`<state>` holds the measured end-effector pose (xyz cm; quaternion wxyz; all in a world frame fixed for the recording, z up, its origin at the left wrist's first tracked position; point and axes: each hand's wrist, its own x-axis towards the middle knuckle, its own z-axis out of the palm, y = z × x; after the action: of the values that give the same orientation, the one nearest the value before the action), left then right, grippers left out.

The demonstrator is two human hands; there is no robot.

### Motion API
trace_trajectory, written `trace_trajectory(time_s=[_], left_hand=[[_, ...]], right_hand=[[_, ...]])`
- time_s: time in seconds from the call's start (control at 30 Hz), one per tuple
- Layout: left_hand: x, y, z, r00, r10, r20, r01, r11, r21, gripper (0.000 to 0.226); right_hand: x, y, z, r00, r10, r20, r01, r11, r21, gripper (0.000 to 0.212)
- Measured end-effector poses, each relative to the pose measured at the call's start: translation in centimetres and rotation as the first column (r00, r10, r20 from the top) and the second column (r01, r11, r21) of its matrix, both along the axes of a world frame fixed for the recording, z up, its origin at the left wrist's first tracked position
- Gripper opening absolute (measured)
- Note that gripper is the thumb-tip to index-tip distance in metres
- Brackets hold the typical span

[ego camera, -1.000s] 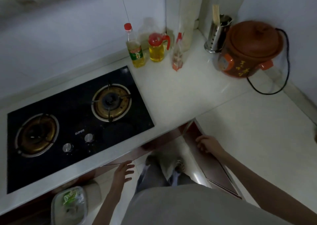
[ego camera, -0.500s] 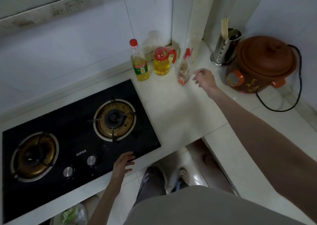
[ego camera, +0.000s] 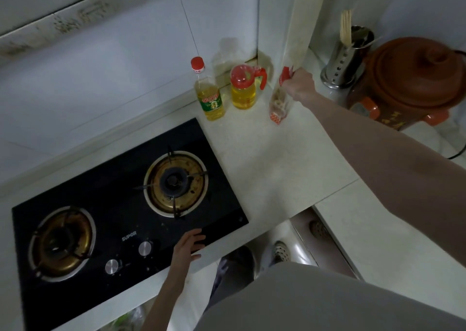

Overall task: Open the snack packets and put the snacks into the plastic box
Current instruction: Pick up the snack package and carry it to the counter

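My right hand [ego camera: 298, 86] reaches across the pale counter [ego camera: 272, 159] and grips the red top of a snack packet [ego camera: 278, 103], which stands upright at the back, just beside an oil jug [ego camera: 244, 88] and an oil bottle [ego camera: 209, 96]. My left hand [ego camera: 187, 246] hovers with fingers loosely spread, holding nothing, over the front edge of the black gas stove [ego camera: 121, 214].

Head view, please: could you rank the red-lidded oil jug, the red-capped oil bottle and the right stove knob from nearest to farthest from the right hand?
1. Red-lidded oil jug, just left of the right hand.
2. Red-capped oil bottle, further left.
3. Right stove knob, far down at the hob's front, by the left hand.
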<state>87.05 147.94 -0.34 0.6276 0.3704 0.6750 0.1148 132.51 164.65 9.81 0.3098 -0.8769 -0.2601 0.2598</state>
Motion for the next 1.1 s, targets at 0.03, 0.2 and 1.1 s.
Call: trace_trajectory(time_s=[0.03,0.2,1.1], left_hand=[[0.1,0.2,0.0,1.000,-0.002,-0.005,0.002,1.000,-0.005,0.024],[1.0,1.3,0.2,0.999,-0.038,-0.008,0.038,0.999,-0.009,0.024],[15.4,2.1,1.6,0.679,-0.690,0.249,0.690,0.717,0.104,0.023]], right_hand=[[-0.1,-0.1,-0.1,1.000,0.011,-0.008,-0.012,1.000,-0.016,0.049],[-0.3,-1.6,-0.6,0.998,0.069,0.012,-0.067,0.991,-0.114,0.027],[-10.4,-34.4,2.1,0.858,-0.411,-0.308,0.414,0.908,-0.057,0.028]])
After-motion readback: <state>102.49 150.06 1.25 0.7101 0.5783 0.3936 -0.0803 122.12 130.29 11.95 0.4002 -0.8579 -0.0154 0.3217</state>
